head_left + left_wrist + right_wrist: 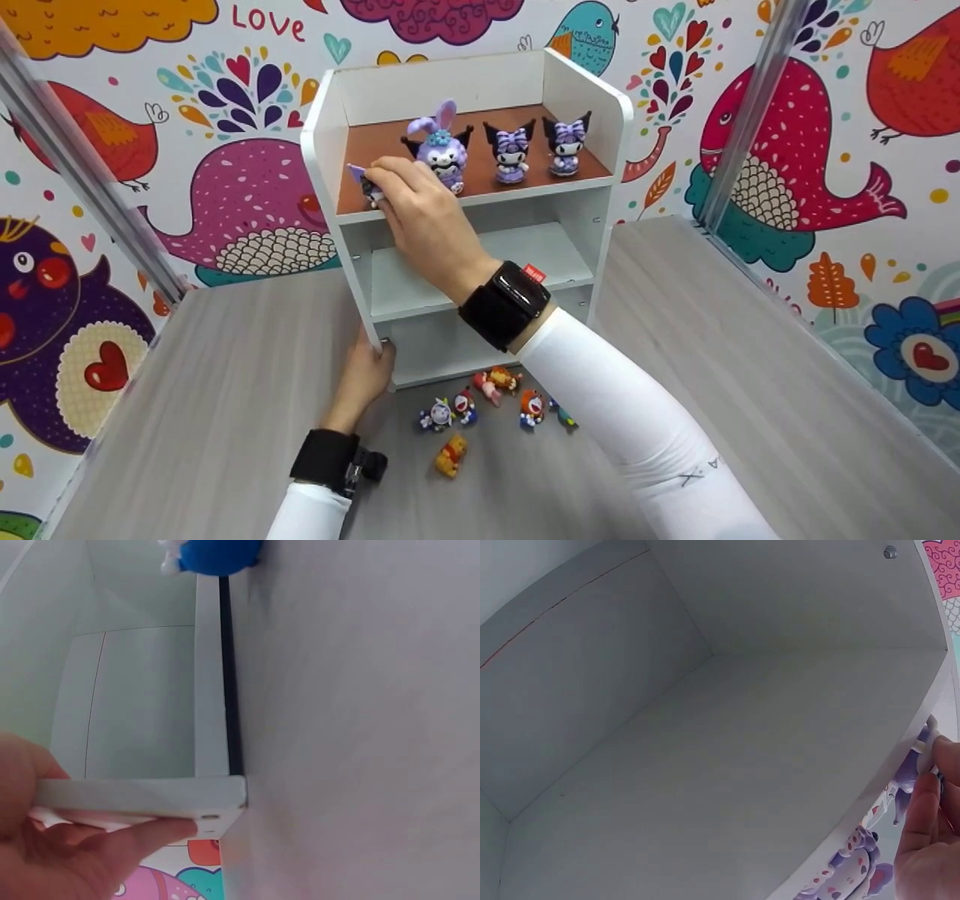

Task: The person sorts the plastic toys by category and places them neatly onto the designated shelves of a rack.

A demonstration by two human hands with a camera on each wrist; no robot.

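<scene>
A white three-tier shelf unit (592, 109) stands on the table. My right hand (427, 217) pinches a small purple and black figurine (369, 187) at the left front of its brown top board (480, 124); the fingers hide much of it. Beside it stand a purple figurine with rabbit ears (444, 157) and two figurines with black pointed ears, one in the middle (511, 156) and one at the right (566, 146). Lower down, my left hand (365, 379) grips the front edge of the left side panel (142, 795), thumb and fingers on either side.
Several small figurines lie on the wood-grain table (247, 390) in front of the unit, among them a yellow bear figurine (451, 456) and an orange figurine (532, 409). Two lower tiers (536, 251) open toward me. Colourfully printed walls (247, 172) enclose the table.
</scene>
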